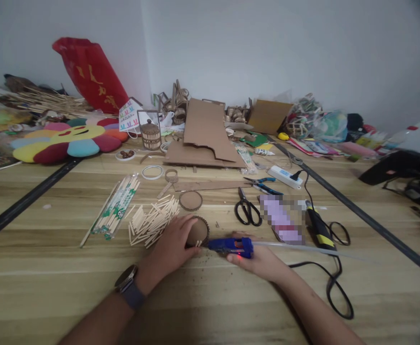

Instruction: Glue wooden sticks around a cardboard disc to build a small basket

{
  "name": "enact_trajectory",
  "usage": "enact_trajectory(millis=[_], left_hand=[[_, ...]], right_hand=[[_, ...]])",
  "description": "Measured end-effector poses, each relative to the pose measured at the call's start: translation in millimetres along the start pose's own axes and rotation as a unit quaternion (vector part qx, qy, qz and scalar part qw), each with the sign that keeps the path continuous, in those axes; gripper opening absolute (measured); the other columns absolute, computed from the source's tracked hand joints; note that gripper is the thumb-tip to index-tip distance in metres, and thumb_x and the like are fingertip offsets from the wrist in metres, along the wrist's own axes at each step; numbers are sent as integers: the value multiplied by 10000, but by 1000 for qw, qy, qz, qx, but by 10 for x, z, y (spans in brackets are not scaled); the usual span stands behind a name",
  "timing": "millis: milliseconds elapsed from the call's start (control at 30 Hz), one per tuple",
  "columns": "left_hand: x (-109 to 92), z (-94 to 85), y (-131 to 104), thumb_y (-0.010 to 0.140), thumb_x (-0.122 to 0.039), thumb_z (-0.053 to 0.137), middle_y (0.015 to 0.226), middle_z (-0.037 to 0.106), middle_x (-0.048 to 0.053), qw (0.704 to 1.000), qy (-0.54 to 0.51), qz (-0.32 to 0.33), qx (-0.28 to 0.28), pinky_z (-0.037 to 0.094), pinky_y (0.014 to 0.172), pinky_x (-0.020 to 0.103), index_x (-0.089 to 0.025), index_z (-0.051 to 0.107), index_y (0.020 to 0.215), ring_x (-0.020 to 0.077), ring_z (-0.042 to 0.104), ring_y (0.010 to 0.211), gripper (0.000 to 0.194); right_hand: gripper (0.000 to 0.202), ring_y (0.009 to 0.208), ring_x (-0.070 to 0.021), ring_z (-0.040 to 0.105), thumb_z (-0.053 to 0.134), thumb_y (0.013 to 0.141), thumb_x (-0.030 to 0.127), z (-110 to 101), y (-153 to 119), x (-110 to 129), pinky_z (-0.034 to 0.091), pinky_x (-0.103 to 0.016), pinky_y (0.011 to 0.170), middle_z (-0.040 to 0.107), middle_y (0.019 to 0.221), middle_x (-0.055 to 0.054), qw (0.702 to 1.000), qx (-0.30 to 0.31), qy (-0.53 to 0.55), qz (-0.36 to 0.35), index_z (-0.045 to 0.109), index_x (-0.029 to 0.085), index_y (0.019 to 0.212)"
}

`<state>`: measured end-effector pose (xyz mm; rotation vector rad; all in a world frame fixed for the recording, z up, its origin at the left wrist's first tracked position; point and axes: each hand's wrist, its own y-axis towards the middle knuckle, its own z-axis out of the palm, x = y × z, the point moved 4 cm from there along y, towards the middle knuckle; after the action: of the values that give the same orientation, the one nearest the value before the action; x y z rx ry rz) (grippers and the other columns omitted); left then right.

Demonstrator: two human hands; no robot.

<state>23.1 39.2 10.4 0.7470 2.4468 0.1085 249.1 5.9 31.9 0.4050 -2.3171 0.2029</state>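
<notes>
1. Well, we judge the work to be at an early stage: a few short sticks (198, 244) show at the near edge of the round cardboard piece (207, 229), while the rest of its visible rim looks bare.
2. Left to do, it seems, is most of that rim; a loose pile of cut sticks (154, 223) lies just beside the left hand (175, 242), and a second cardboard ring (190, 210) lies behind, no sticks visible on it.
3. The round piece sits on the table between both hands, the left curved along its side — whether those fingers pinch anything, we cannot tell.
4. The right hand (263, 261) is wrapped around a blue glue gun (235, 247), nozzle at the rim.
5. As for materials, we see smooth plastic (a small red light glows on it), a long translucent glue stick (296, 246) trailing behind, and pale, slim wood.
6. The cardboard is matt brown, its edge dark and ridged — unlike the smooth, pale-grained table (87, 282).
</notes>
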Motion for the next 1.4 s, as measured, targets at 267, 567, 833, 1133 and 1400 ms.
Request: enact_trajectory(millis=[267, 567, 833, 1133, 1400], left_hand=[[-11, -7, -8, 770, -208, 775, 1468, 527, 142, 1000, 5, 2, 2, 345, 1170, 564, -223, 484, 1348, 328, 486, 1366, 647], [-10, 0, 2, 752, -211, 797, 1474, 520, 146, 1000, 0, -9, 7, 350, 1164, 573, -217, 522, 1325, 343, 481, 1366, 635], [-29, -7, 8, 750, -197, 804, 1480, 514, 155, 1000, 7, -9, 17, 336, 1175, 572, -202, 510, 1330, 335, 474, 1374, 651], [-19, 2, 5, 747, -188, 797, 1473, 520, 146, 1000, 7, -7, 15, 358, 1166, 548, -207, 512, 1328, 331, 479, 1366, 648], [-24, -3, 2, 772, -193, 761, 1482, 514, 141, 1000, 4, -7, 15, 359, 1167, 550, -210, 517, 1334, 325, 479, 1371, 613]], right_hand=[[336, 902, -266, 675, 623, 824, 531, -13, -1, 27, 541, -367, 844, 732, 952, -82, 1000, -15, -18, -11, 701, 211, 887], [335, 890, -250, 659, 618, 848, 534, 0, 6, 22, 535, -368, 846, 712, 924, -76, 999, -7, -20, -34, 680, 205, 860], [347, 883, -257, 659, 616, 852, 538, 10, 8, 19, 534, -375, 838, 703, 913, -86, 999, -11, -35, -40, 671, 196, 855], [335, 876, -246, 655, 596, 871, 525, 12, 7, 42, 530, -355, 828, 692, 900, -79, 999, 0, -41, -36, 666, 200, 833], [343, 896, -251, 652, 615, 860, 530, 30, 14, -10, 525, -362, 847, 701, 914, -88, 998, -1, -49, -40, 673, 193, 837]])
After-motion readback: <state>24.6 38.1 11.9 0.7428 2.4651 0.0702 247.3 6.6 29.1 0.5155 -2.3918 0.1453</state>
